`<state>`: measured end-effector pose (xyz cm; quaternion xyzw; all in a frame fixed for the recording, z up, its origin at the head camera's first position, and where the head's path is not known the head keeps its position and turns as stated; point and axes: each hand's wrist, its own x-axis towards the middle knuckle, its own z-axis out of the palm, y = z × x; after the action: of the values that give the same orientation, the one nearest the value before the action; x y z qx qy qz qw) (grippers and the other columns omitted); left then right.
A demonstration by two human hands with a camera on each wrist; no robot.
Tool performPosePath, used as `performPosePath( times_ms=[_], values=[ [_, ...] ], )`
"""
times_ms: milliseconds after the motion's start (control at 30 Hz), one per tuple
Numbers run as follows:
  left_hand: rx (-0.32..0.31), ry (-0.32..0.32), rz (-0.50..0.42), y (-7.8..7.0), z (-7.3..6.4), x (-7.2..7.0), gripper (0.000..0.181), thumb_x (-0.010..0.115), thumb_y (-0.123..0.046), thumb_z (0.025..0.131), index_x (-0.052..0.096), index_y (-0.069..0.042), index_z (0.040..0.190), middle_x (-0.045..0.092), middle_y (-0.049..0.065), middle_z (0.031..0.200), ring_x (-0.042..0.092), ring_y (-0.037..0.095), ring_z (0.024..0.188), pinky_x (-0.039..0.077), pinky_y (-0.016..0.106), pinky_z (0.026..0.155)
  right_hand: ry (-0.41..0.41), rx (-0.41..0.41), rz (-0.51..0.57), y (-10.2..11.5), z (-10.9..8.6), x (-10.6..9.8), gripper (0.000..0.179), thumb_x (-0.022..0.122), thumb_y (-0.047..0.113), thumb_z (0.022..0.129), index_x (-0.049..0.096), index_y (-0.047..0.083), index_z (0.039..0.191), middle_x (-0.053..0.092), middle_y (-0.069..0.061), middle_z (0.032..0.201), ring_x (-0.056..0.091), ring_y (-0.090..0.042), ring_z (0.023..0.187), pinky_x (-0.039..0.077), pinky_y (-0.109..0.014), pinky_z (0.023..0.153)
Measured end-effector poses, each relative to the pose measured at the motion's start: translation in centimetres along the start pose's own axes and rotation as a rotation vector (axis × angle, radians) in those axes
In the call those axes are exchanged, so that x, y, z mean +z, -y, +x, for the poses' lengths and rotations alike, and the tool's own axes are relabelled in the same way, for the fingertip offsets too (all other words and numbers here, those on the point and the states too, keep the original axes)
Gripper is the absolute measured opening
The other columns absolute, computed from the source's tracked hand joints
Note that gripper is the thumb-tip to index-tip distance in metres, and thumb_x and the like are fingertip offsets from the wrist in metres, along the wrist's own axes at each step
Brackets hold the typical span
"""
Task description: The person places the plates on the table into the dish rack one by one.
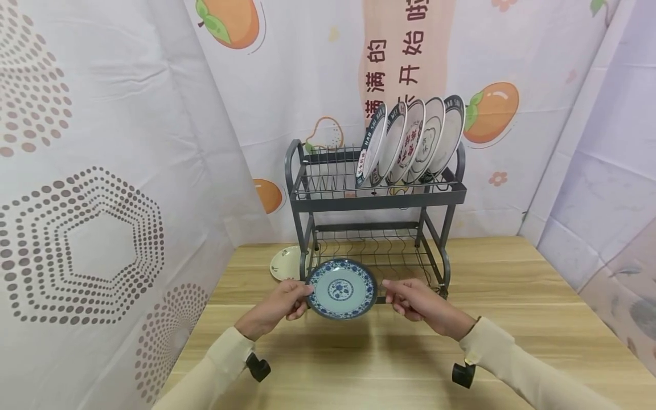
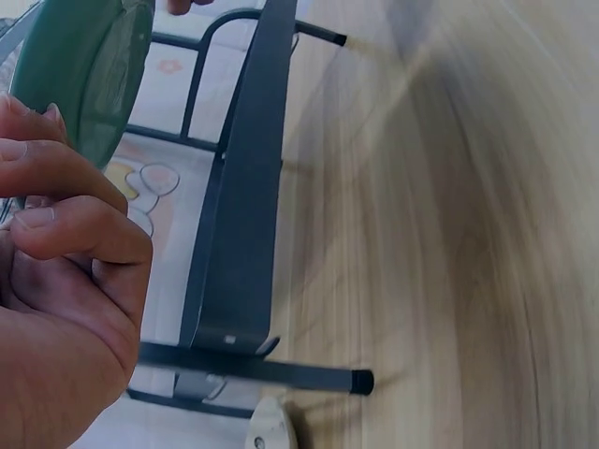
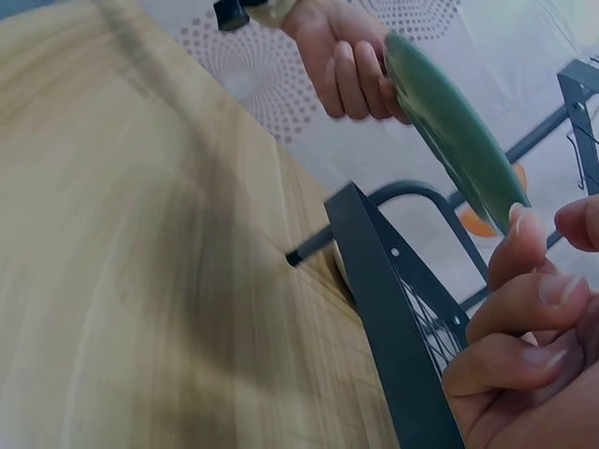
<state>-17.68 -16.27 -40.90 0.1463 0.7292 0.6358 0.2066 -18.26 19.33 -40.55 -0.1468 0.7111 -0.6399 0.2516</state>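
A round plate with a blue floral rim (image 1: 340, 289) is held above the table, in front of the rack's lower tier. My left hand (image 1: 282, 302) pinches its left edge between thumb and fingers. On the other side, my right hand (image 1: 417, 304) is beside the right edge, fingers loosely bent and a small gap showing in the head view. In the right wrist view the plate's green underside (image 3: 454, 131) reaches close to the right index fingertip, with the thumb apart; whether that fingertip touches cannot be told. The left wrist view also shows the green underside (image 2: 89, 70).
A dark two-tier dish rack (image 1: 379, 200) stands on the wooden table (image 1: 492, 319). Several white plates with dark rims (image 1: 445, 139) lean upright in the right part of its upper tier. Behind its left leg lies a small cream plate (image 1: 286, 263). Printed curtains (image 1: 287, 74) hang behind.
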Motion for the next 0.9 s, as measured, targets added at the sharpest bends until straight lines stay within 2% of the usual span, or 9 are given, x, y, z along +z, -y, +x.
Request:
performPosePath(
  times_ms=[233, 500, 733, 800, 900],
  values=[
    [0.009, 0.035, -0.012, 0.4, 0.2, 1.4, 0.032, 0.053, -0.027, 0.109, 0.057, -0.006, 0.084, 0.051, -0.002, 0.062, 0.038, 0.007, 0.049, 0.034, 0.02, 0.049, 0.043, -0.012, 0.015, -0.5, 0.0, 0.8, 0.038, 0.058, 0.04, 0.106, 0.062, 0.008, 0.085, 0.053, 0.003, 0.067, 0.035, -0.005, 0.05, 0.031, -0.017, 0.045],
    [-0.015, 0.047, -0.015, 0.8, 0.2, 1.9, 0.034, 0.052, -0.03, 0.109, 0.059, -0.006, 0.087, 0.052, -0.003, 0.061, 0.039, 0.007, 0.049, 0.034, 0.02, 0.049, 0.066, -0.031, -0.004, -0.7, -0.1, 0.8, 0.032, 0.058, 0.027, 0.106, 0.059, 0.005, 0.084, 0.052, 0.002, 0.067, 0.036, -0.005, 0.051, 0.03, -0.017, 0.046],
    [-0.015, 0.028, 0.015, 0.4, 0.7, 1.2, 0.041, 0.056, -0.041, 0.107, 0.06, -0.004, 0.089, 0.053, 0.0, 0.065, 0.04, 0.009, 0.052, 0.035, 0.021, 0.049, 0.041, -0.069, -0.019, -0.3, -0.1, 0.4, 0.028, 0.057, 0.021, 0.106, 0.06, -0.001, 0.088, 0.053, 0.0, 0.07, 0.04, -0.005, 0.056, 0.029, -0.017, 0.048],
    [-0.006, 0.006, 0.013, 0.2, 0.9, 0.8, 0.043, 0.056, -0.041, 0.107, 0.06, -0.002, 0.09, 0.053, 0.001, 0.065, 0.041, 0.009, 0.051, 0.036, 0.021, 0.048, 0.028, -0.077, -0.026, -0.2, -0.1, 0.2, 0.029, 0.057, 0.02, 0.106, 0.059, -0.001, 0.087, 0.052, 0.0, 0.071, 0.04, -0.006, 0.057, 0.029, -0.017, 0.048],
    [0.009, -0.059, -0.001, -0.4, 1.3, -0.1, 0.046, 0.055, -0.043, 0.107, 0.061, 0.0, 0.091, 0.052, 0.001, 0.064, 0.041, 0.009, 0.05, 0.036, 0.021, 0.046, 0.016, -0.082, -0.036, -0.1, -0.2, -0.1, 0.03, 0.057, 0.02, 0.106, 0.056, -0.003, 0.086, 0.051, -0.001, 0.07, 0.04, -0.006, 0.057, 0.029, -0.018, 0.049]
  ],
)
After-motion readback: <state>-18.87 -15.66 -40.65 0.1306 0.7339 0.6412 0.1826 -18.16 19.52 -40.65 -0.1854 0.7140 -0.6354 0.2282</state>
